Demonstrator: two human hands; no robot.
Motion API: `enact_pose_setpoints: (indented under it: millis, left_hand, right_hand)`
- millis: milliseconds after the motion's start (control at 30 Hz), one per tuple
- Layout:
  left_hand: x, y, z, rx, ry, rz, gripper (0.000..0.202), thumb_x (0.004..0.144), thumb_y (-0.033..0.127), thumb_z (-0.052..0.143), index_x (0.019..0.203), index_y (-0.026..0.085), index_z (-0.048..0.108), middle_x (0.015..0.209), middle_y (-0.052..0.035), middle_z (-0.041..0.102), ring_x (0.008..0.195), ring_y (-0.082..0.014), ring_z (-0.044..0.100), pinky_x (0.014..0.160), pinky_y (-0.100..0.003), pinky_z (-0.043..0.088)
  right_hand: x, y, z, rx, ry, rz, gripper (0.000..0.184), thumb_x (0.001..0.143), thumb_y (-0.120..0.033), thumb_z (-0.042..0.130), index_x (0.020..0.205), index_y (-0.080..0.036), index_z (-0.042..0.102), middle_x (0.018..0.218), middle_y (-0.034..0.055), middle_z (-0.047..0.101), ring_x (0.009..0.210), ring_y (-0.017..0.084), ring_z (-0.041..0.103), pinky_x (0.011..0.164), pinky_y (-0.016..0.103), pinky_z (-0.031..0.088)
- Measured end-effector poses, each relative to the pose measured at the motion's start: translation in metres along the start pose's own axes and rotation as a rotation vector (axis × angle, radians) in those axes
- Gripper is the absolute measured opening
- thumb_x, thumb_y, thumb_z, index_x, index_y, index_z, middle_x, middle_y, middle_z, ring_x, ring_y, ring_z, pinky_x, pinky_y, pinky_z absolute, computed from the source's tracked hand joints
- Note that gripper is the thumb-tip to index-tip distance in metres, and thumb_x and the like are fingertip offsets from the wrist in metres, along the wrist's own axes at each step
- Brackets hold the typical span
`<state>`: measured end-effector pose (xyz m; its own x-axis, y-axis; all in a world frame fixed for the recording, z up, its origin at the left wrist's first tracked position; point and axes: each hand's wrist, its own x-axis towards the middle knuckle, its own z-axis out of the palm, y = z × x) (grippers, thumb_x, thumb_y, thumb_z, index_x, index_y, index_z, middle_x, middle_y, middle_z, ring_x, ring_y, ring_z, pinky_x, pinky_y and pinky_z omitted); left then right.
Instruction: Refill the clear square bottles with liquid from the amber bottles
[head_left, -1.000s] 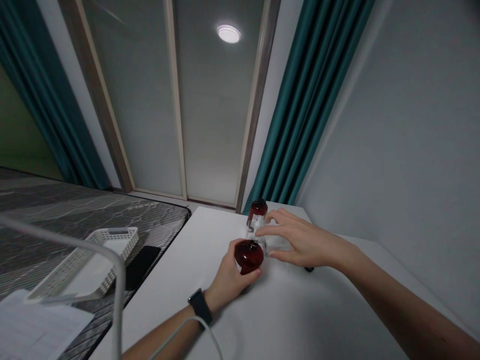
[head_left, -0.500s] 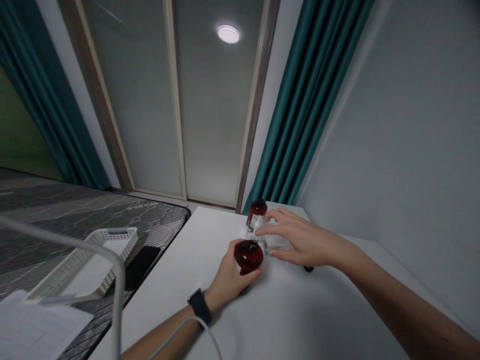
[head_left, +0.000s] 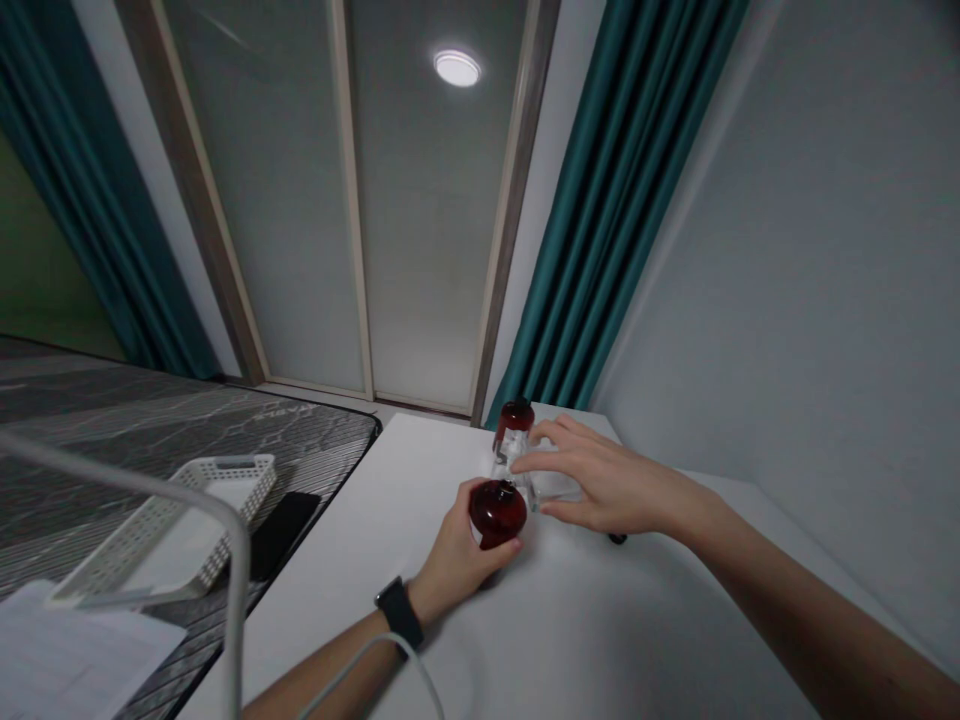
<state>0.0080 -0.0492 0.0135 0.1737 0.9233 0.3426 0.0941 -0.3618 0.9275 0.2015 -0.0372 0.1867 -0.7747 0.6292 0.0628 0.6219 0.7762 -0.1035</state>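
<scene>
My left hand [head_left: 465,548] is wrapped round a dark red-brown bottle [head_left: 498,512] on the white table, its rounded top facing me. Just behind it stands another red-brown bottle [head_left: 516,418] with a dark cap and a pale label. My right hand [head_left: 592,475] curves its fingers and thumb about a clear, glass-like bottle [head_left: 556,487], mostly hidden by the hand. The index fingertip lies in front of the rear bottle's label. A small black piece [head_left: 616,538] shows below the right palm; whether it belongs to the clear bottle I cannot tell.
On the left, a white perforated basket [head_left: 247,487], a black flat item [head_left: 285,535] and paper sheets [head_left: 90,645] lie on a grey patterned surface. A pale cable [head_left: 237,600] crosses the lower left. A wall [head_left: 825,300] borders the table's right side.
</scene>
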Motion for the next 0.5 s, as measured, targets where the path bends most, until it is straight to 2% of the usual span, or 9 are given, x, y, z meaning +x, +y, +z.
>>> enact_pose_setpoints:
  millis: [500]
  left_hand:
    - [-0.0014, 0.0006, -0.0003, -0.013, 0.004, -0.002, 0.064, 0.068, 0.021, 0.078, 0.123, 0.019, 0.044, 0.118, -0.0087, 0.064, 0.109, -0.0270, 0.063, 0.100, -0.045, 0.047]
  right_hand:
    - [-0.0003, -0.0019, -0.0016, -0.004, 0.015, -0.024, 0.038, 0.088, -0.029, 0.066, 0.126, -0.028, 0.065, 0.120, 0.0119, 0.057, 0.108, 0.030, 0.051, 0.094, 0.049, 0.046]
